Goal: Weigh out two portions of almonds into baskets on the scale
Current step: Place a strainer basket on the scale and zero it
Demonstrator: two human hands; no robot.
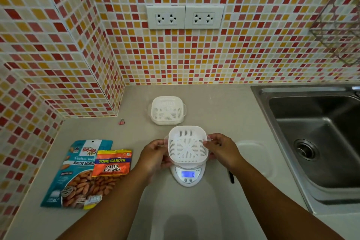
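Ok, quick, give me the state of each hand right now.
Left hand: holding the left side of the white basket over the scale.
Right hand: holding the basket's right side.

Both forearms are reaching in from about 6 o'clock, angling together. The left hand (155,157) and right hand (221,151) are curling their fingers inward, facing each other at 9 and 3 o'clock.

Steel sink (319,142) is set into the table (214,107). Left of the sink: a black pen-like item (231,177); farther left, a pink binder clip (121,122). Above the sink: a wire rack (339,25) and two wall sockets (185,17).
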